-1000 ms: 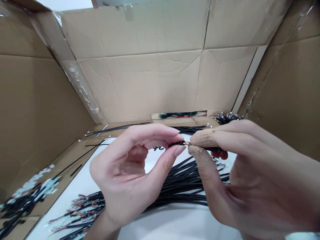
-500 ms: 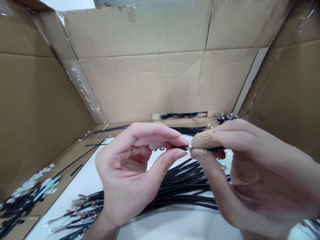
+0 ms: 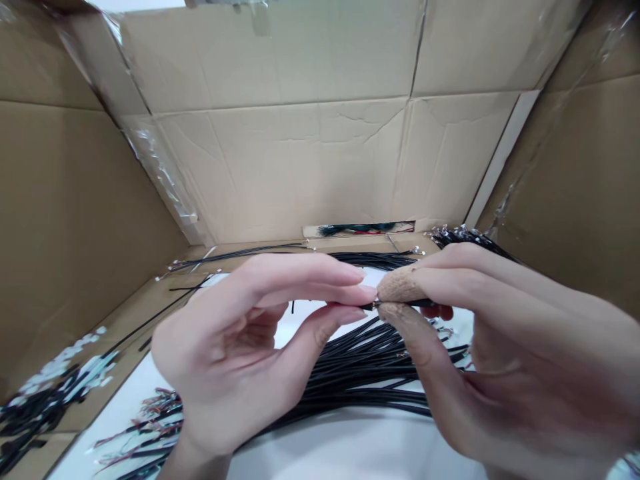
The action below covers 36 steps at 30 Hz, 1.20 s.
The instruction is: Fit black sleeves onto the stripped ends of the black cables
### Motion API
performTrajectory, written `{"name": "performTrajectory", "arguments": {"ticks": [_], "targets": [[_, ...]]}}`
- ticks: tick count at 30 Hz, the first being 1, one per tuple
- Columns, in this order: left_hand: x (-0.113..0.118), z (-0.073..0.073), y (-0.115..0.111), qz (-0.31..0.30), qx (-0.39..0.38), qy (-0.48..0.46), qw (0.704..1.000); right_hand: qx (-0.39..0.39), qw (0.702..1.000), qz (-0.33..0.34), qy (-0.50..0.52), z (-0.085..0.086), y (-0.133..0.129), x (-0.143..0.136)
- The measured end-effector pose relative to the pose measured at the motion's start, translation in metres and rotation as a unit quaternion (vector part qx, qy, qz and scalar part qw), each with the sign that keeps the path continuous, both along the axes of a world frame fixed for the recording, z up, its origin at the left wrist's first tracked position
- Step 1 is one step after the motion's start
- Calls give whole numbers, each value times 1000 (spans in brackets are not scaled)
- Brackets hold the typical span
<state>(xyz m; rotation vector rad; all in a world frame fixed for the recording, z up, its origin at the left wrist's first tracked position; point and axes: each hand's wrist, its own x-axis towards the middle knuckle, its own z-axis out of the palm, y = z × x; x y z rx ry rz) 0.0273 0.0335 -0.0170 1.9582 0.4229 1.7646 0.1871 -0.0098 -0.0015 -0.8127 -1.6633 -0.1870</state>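
Note:
My left hand (image 3: 245,353) pinches a thin black piece, perhaps a cable end, between thumb and fingertips, with only a sliver showing at its tips. My right hand (image 3: 505,333) is closed on a black cable (image 3: 423,303); tan tape wraps its thumb and forefinger tips. The fingertips of both hands nearly meet, and a tiny bright spot shows between them. Whether the two black parts are joined, I cannot tell. Beneath the hands lies a bundle of black cables (image 3: 360,373), with bare coloured wire ends (image 3: 160,413) at its left.
Cardboard walls (image 3: 290,153) enclose the white work surface (image 3: 360,447) on three sides. More black cables (image 3: 370,259) lie along the back. Cables with white connectors (image 3: 65,380) are at the left, and another bunch (image 3: 465,238) is at the back right. A slot (image 3: 360,230) in the back wall shows dark green strands.
My left hand has shifted slightly left and its fingers have flattened closer together over the black piece. My right fingertips have moved a little left and down. Both pinches remain closed.

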Motion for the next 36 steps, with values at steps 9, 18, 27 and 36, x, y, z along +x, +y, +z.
{"name": "performTrajectory", "arguments": {"ticks": [9, 18, 27, 36], "targets": [[-6, 0, 3, -66, 4, 5, 998, -73, 994, 59, 62, -11, -4, -3], [0, 0, -2, 9, -21, -11, 1000, 21, 999, -20, -35, -1, -1, 1], [-2, 3, 6, -65, -105, -36, 992, -94, 995, -30, -13, -18, -3, 10], [2, -1, 14, -220, -208, -30, 953, -63, 997, -38, 38, -25, -3, 2]]}}
